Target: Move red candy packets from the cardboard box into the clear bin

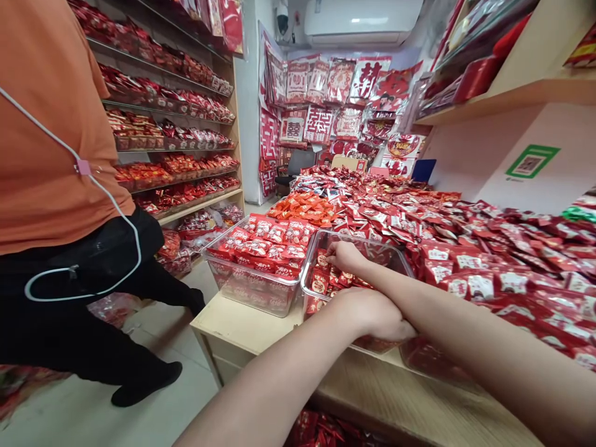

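Red packets (319,282) are met by the right hand (345,256), which is held inside a clear tub (388,253) at eleven o'clock, directions being taken from the tub's centre. Its fingers are curled together; whether a packet is pinched cannot be told. At five o'clock the left hand (379,316) is laid over the tub's near side, perhaps for steadiness; its fingertips are hidden beneath the right forearm, so its grip cannot be told. The hands are apart, though the arms are crossed. At nine o'clock a second tub (254,297) is set just beside the first, probably so that both are kept within reach at the end of the table (237,323). By its straight walls the packets are held in order, whereas at one o'clock a loose heap (372,208) is spread. Between ten and eleven, stock is ranked on shelves (179,90), apparently for easy viewing; nearer ten, an orange shirt (51,136) is worn by another person. At twelve, flat packs (326,87) are hung facing outward, presumably for display.
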Motion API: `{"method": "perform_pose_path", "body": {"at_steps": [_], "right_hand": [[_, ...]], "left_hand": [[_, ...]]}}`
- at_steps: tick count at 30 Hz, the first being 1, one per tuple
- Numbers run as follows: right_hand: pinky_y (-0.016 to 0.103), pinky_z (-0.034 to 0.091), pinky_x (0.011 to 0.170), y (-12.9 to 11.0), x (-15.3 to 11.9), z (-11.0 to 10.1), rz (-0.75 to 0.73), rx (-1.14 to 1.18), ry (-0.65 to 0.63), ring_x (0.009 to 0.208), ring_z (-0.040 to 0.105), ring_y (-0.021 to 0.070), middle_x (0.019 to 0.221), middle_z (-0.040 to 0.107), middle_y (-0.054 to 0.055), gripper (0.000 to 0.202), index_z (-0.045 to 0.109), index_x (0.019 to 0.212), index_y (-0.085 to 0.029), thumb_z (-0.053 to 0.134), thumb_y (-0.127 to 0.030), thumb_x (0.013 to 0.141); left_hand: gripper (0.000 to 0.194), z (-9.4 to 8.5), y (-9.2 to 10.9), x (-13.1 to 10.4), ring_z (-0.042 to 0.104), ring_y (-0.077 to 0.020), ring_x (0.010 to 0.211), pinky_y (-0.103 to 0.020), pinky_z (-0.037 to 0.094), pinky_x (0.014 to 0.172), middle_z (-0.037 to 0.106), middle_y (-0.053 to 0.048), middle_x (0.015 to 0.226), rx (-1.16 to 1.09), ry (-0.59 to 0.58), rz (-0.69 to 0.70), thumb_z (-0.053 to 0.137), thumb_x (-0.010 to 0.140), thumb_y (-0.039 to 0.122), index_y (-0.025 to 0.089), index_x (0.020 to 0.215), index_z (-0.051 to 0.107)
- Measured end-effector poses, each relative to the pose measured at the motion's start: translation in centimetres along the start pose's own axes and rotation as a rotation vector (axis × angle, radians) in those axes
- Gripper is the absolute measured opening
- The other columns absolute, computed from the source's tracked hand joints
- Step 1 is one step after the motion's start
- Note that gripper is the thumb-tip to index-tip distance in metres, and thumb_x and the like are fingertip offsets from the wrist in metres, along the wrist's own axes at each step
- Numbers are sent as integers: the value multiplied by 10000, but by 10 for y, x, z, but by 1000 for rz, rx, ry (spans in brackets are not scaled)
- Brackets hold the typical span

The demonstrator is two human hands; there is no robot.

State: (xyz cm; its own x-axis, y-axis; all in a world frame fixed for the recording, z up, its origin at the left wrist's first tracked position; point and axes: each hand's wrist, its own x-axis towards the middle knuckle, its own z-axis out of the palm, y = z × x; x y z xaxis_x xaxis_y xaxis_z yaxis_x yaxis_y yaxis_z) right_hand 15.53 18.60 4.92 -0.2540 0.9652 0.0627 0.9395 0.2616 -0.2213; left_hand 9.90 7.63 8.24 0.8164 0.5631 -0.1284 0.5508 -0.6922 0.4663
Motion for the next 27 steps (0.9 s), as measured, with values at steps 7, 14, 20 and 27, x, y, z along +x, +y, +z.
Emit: {"method": "perform_pose_path", "body": {"at_steps": [7,14,20,27], "right_hand": [[204,390,624,-6,-5,-25,-105,-59,4,716,571,144,786,653,52,164,641,801,-151,517,-202,708],[247,378,692,-2,-135,-103,-139,19,220,762,556,130,835,622,8,275,614,930,-163,439,-310,777],[210,379,541,39,-269,-106,-8,139,-671,572,539,83,642,615,-23,209,635,791,-214,455,-317,770],[292,431,703,80,-297,26,115,-93,-762,865,588,225,985,618,129,387,541,1110,-185,366,-96,777]], "left_hand": [[574,-5,1,1,554,-288,923,-405,425,757,623,-105,971,22,-80,-46,276,723,573,215,1077,552],[691,-6,4,9,470,-276,1043,-367,329,891,556,-92,1103,26,-107,-54,221,701,673,166,990,591],[537,-8,0,23,370,-277,1124,-347,197,964,552,-15,1086,17,-145,-158,336,728,576,187,991,596],[431,-8,2,22,344,-263,1139,-313,148,971,561,18,1020,-112,-178,-187,355,758,463,192,988,599]]}}
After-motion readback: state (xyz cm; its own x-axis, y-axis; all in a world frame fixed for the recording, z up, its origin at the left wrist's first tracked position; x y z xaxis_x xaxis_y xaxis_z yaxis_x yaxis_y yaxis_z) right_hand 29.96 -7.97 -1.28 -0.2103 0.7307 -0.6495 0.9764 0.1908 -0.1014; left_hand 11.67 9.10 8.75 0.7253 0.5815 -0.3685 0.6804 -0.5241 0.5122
